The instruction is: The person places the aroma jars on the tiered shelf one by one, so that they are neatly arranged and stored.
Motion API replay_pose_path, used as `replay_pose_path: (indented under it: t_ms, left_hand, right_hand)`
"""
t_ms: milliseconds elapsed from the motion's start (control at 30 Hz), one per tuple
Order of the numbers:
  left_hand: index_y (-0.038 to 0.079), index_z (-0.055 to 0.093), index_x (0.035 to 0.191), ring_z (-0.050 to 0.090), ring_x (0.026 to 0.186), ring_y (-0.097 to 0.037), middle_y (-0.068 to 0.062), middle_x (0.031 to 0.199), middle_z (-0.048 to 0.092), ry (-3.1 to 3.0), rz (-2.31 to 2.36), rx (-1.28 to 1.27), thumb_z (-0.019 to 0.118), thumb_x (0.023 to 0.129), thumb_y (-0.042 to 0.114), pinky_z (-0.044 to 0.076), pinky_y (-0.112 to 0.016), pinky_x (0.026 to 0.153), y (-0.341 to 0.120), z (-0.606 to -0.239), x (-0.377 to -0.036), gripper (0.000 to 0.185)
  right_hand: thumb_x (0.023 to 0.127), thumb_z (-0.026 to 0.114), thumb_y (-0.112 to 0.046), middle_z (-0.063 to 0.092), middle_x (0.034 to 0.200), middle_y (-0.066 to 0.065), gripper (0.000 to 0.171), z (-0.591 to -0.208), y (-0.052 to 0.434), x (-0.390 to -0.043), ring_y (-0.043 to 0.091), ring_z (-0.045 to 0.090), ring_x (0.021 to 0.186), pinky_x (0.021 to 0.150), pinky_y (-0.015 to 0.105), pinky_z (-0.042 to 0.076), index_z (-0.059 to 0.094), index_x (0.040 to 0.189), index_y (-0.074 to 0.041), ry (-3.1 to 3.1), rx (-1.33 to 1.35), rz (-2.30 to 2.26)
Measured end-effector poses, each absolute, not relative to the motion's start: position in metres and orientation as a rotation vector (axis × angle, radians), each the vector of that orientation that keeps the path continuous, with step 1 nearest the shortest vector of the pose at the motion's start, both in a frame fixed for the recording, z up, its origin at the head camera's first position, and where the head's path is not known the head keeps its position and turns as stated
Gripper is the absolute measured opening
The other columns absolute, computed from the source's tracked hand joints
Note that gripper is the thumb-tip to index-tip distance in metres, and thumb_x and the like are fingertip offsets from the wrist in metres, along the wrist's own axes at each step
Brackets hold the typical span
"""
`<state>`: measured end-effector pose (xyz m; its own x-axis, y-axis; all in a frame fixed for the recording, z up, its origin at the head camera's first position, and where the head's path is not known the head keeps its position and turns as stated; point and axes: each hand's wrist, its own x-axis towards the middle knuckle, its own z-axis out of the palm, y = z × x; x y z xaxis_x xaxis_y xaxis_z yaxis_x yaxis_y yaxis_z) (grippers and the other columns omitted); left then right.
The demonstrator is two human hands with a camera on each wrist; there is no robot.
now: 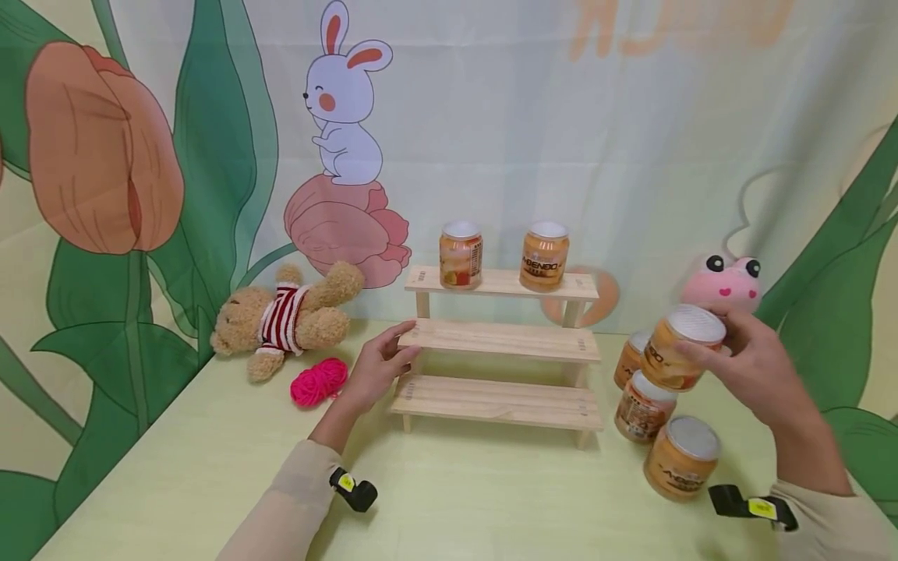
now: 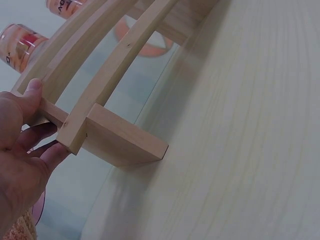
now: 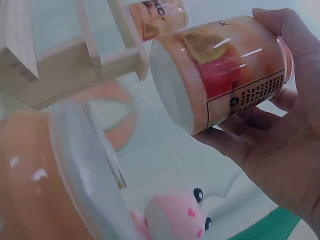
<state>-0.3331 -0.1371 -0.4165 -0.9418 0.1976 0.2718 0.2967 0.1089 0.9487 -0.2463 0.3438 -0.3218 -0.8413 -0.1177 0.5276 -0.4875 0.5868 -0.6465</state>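
My right hand grips an orange-labelled can with a pale lid, held up above other cans at the right. In the right wrist view, fruit pictures and printed text show on the held can, with fingers wrapped about its side. A three-tier wooden shelf stands in the middle. At the left end of its middle tier, my left hand holds the board, thumb above and fingers curled beneath it in the left wrist view. Two similar cans, a left one and a right one, stand upright on the top tier.
Right of the shelf, a can stands nearest me, another can behind it, and a partly hidden can farther back. A pink plush toy sits behind them. To the left lie a teddy bear and pink yarn.
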Motion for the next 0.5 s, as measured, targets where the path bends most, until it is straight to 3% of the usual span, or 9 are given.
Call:
replay_pose_path:
  t_ms: [267,500]
  left_hand:
    - [0.005,0.041,0.152,0.056,0.115,-0.036,-0.024,0.140,0.053,-2.298,-1.996,-0.501,0.058,0.102,0.008,0.048,-0.049,0.098,-0.138,-0.417,-0.335,0.054]
    - [0.000,0.040,0.151,0.056,0.115,-0.042,-0.027,0.138,0.054,-2.319,-1.982,-0.494,0.058,0.101,0.005,0.047,-0.052,0.098,-0.135,-0.397,-0.318,0.053]
  right_hand:
    - [0.093,0.072,-0.010,0.057,0.109,0.005,0.039,-0.318,0.310,-0.243,0.016,0.054,0.091,0.069,0.021,0.051,0.055,0.128,-0.002,-2.437,0.571,1.161]
    - [0.088,0.076,-0.006,0.057,0.113,0.011,0.047,-0.324,0.290,-0.247,0.011,0.058,0.092,0.072,0.018,0.052,0.055,0.129,0.002,-2.442,0.640,1.165]
